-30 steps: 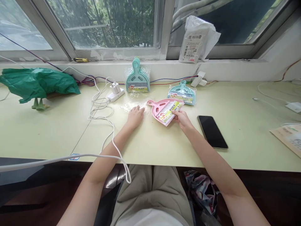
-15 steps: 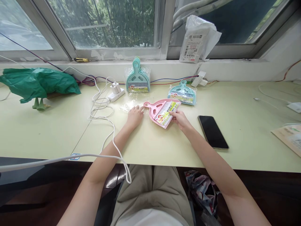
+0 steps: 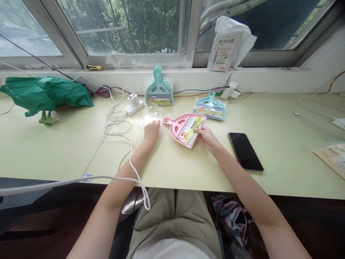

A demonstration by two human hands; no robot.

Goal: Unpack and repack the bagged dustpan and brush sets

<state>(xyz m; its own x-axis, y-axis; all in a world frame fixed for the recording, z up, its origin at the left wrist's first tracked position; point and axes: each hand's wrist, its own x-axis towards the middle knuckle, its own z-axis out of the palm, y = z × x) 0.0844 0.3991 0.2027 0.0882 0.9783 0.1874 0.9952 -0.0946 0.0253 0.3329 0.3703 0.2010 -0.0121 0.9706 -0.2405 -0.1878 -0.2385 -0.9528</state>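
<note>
My right hand [image 3: 208,137] grips the wide end of a pink dustpan-and-brush set [image 3: 175,126], thumb over its printed label. The set tilts above the table, its handle pointing left. Just left of that handle, my left hand [image 3: 151,131] is closed, with its fingers curled on a crumpled clear plastic bag [image 3: 145,120]. The fingertips are partly hidden behind the hand. Behind the pink set lies a wrapped blue-green dustpan set [image 3: 211,107]. Several more mint-green sets [image 3: 159,86] lean upright against the wall in clear wrapping.
A black phone [image 3: 245,151] lies right of my right forearm. A white cable [image 3: 126,135] loops past my left forearm from a power strip [image 3: 134,108]. A green plastic bag [image 3: 48,93] is at the left, a white package [image 3: 225,50] on the sill.
My left hand has drawn slightly left from the pink handle, and its fingers have curled into a closed grip. The clear bag has shifted left. My right hand keeps its hold.
</note>
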